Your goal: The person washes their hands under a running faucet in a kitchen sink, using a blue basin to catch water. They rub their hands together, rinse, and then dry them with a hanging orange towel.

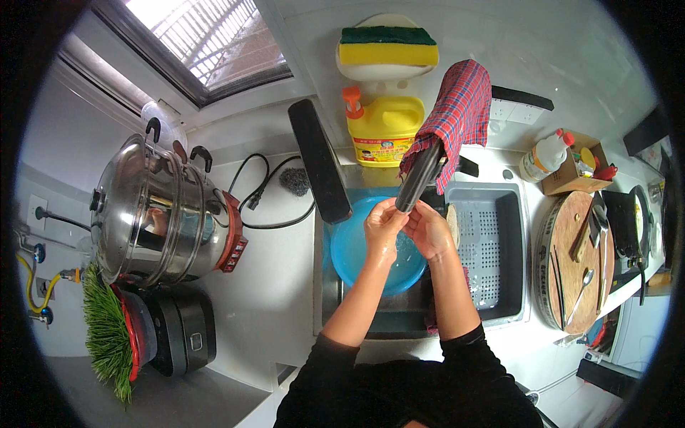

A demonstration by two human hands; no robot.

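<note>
My left hand [384, 224] and my right hand [429, 231] are wet and held close together, palms up and loosely cupped. Both lie right under the spout end of a dark faucet [420, 171], which hides some of their fingers. No object shows in either palm. A red and blue plaid cloth [460, 101] drapes over the faucet. Below the hands, a light-blue plastic basin [348, 257] with water in it stands in the sink [333, 305]. Just right of my right hand, a pale cloth-like item [453, 224] hangs at the sink's divider.
A grey perforated drain basket [484, 257] sits at the right. Behind the sink stands a yellow detergent jug [385, 131], beside a tall black box-shaped object [321, 160]. A steel steamer [160, 214] occupies the left counter. On a round wooden board [572, 235] lie a cleaver, chopsticks and a spoon.
</note>
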